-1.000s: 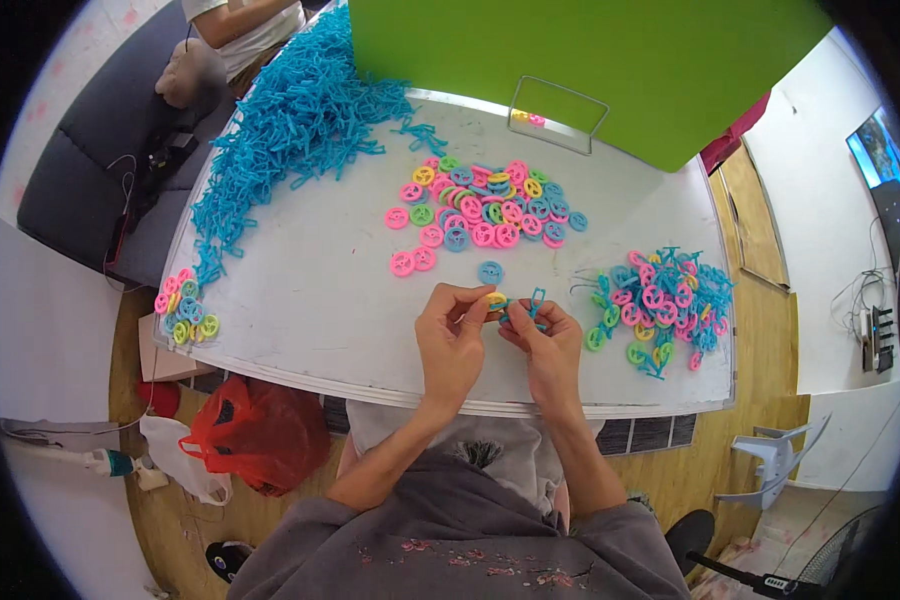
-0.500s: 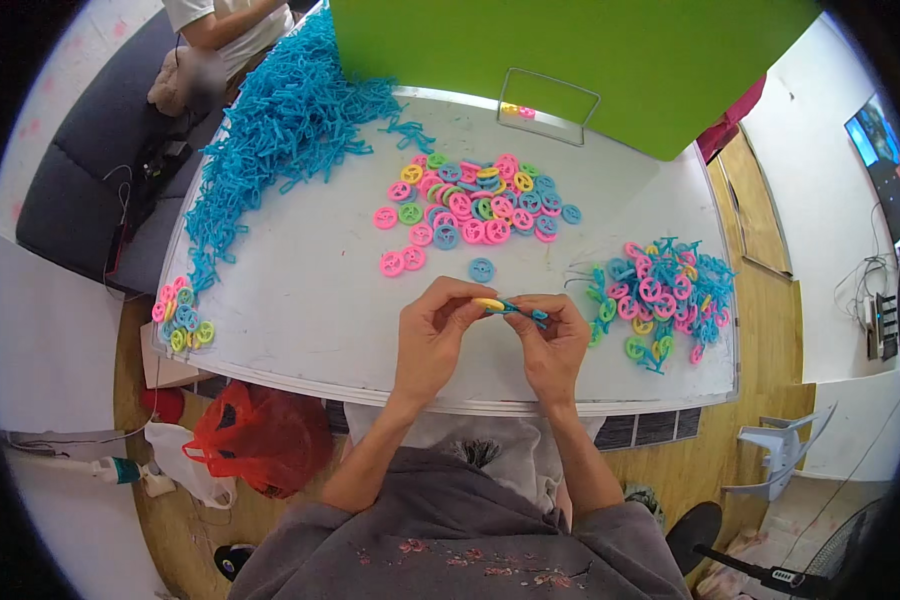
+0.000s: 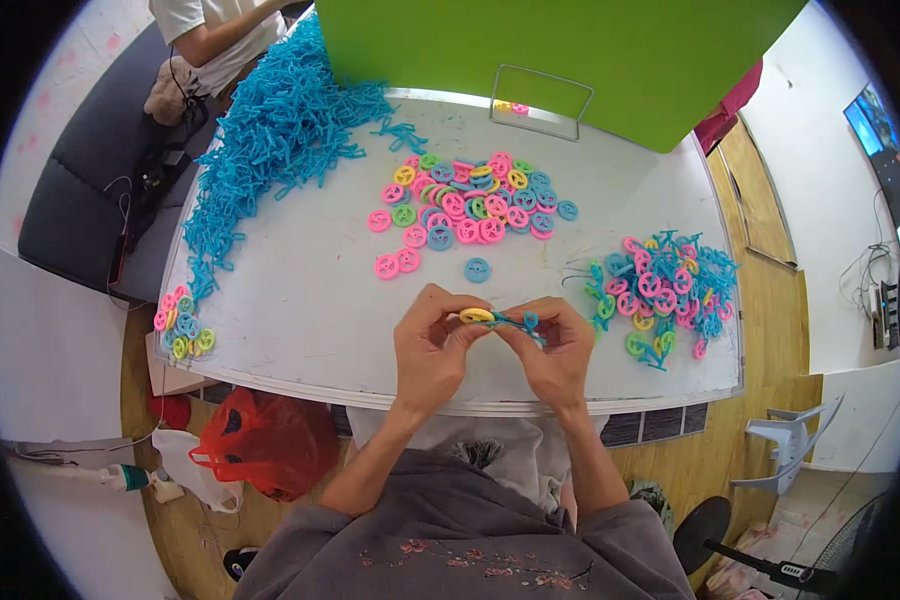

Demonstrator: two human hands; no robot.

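Over the near part of the white table, my left hand (image 3: 432, 350) pinches a small yellow spoked wheel (image 3: 476, 315) between thumb and fingertips. My right hand (image 3: 552, 355) grips a blue plastic forked piece (image 3: 522, 322) whose end meets the wheel. Whether the two are locked together I cannot tell, as fingertips cover the joint. Just beyond my hands lies a single blue wheel (image 3: 478, 270). A loose pile of pink, blue, green and yellow wheels (image 3: 470, 200) spreads across the middle. To the right is a heap of wheels joined to blue pieces (image 3: 665, 290).
A large mound of blue forked pieces (image 3: 280, 120) runs along the table's left side, with a small wheel cluster (image 3: 182, 325) at the near left corner. A green panel (image 3: 550, 60) stands at the back, a wire frame (image 3: 540, 102) before it. Another person's arm (image 3: 220, 40) shows far left.
Both hands have come slightly nearer to me. The yellow wheel has turned, so its spoked face shows more, and more of the blue piece is visible.
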